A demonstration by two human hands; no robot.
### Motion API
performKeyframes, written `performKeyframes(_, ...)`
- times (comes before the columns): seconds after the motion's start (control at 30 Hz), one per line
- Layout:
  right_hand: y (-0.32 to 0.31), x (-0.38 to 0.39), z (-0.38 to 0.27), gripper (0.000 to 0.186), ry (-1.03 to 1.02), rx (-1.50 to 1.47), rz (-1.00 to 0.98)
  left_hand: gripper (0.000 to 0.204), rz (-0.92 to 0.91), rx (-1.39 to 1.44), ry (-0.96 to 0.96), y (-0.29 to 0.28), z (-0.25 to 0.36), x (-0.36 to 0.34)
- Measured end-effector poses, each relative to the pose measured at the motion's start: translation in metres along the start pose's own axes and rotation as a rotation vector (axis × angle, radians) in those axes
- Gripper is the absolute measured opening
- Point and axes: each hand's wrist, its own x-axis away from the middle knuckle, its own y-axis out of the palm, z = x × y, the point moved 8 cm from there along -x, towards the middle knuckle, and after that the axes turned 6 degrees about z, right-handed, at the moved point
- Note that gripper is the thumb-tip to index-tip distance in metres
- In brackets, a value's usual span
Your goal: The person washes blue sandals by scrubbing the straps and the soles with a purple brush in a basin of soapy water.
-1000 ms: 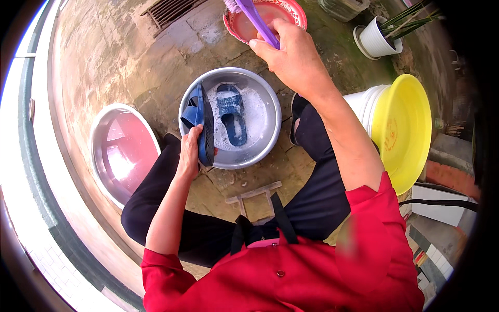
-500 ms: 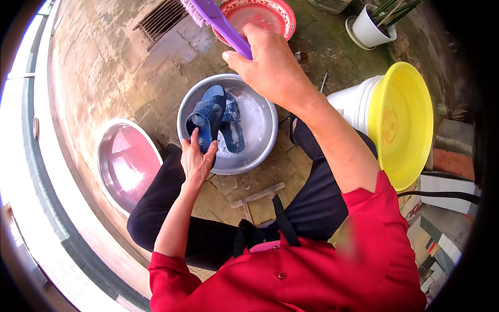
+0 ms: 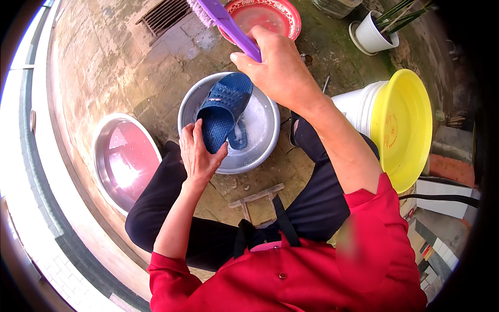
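My left hand (image 3: 197, 156) grips the heel end of a blue slipper (image 3: 215, 122), fingers on one side and thumb on the other. The slipper is held over a grey metal basin (image 3: 270, 140), its perforated strap and open inside facing up. Beneath it, a second blue slipper (image 3: 239, 136) lies in the soapy water, mostly hidden. Above the basin's far right rim, my right hand (image 3: 283, 70) is closed round the handle of a purple scrubbing brush (image 3: 234, 32). The brush's pale bristles point to the left, away from the slipper.
Left of my knee stands a metal basin (image 3: 104, 174) of pinkish water. A red patterned basin (image 3: 293, 21) is beyond the brush. At right are white buckets (image 3: 356, 106) with a yellow basin (image 3: 410, 135) against them. A potted plant (image 3: 375, 36) and floor drain (image 3: 163, 18) lie farther off.
My left hand has raised the slipper from the basin and turned it so its inside shows more. My right hand, still gripping the brush, has shifted slightly right and down.
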Motion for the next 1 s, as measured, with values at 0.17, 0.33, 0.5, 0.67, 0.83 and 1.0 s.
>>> performKeyframes(0.17,-0.0006,0.0001,-0.0006,0.032,-0.012,0.000,0.012,0.082,0.015,-0.011,0.039,-0.0032,0.0056,-0.0021)
performKeyframes(0.33,-0.0004,-0.0002,-0.0005,0.032,0.008,-0.015,-0.002,0.083,0.011,-0.016,0.057,-0.0017,0.0058,-0.0014)
performKeyframes(0.5,-0.0001,0.0003,0.0004,0.032,0.008,-0.010,-0.001,0.083,0.016,-0.022,0.069,-0.0020,0.0069,-0.0021)
performKeyframes(0.67,-0.0004,0.0002,-0.0009,0.031,-0.016,-0.002,0.012,0.083,0.021,-0.023,0.082,-0.0035,0.0086,-0.0032)
performKeyframes(0.83,-0.0006,0.0000,-0.0009,0.030,-0.021,-0.011,0.016,0.083,0.023,-0.014,0.086,-0.0034,0.0084,-0.0023)
performKeyframes(1.0,-0.0014,0.0000,-0.0016,0.029,-0.007,-0.022,0.007,0.083,-0.003,-0.010,0.044,0.0011,0.0034,-0.0013)
